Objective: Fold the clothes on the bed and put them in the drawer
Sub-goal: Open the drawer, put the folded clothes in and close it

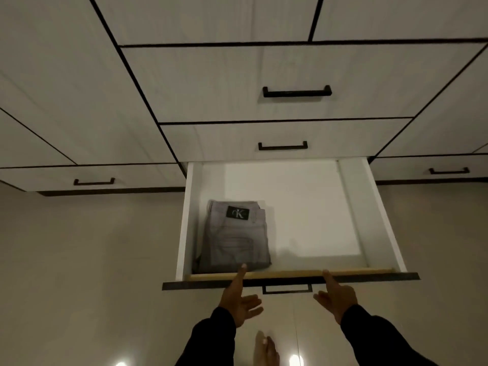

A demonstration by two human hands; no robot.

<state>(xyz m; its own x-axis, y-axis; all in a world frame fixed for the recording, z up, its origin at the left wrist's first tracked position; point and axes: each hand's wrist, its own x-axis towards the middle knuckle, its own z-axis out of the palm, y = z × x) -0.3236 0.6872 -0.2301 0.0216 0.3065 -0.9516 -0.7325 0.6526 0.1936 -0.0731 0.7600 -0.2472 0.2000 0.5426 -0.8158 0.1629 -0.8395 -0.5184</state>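
Observation:
The bottom drawer (380, 212) of a pale wardrobe stands pulled out, white inside. A folded pair of grey jeans (235, 241) with a black label lies flat in its front left corner. My left hand (239, 299) reaches to the drawer's front edge, thumb touching the rim near the jeans, fingers straight and spread below. My right hand (336, 297) mirrors it to the right of the black handle (287, 289), thumb on the rim. Neither hand holds anything. The bed is out of view.
Two closed drawers with black handles (297, 91) sit above the open one, and more closed fronts flank it at left (93, 181) and right (449, 170). Glossy beige floor lies below. My bare foot (265, 350) shows between my dark sleeves.

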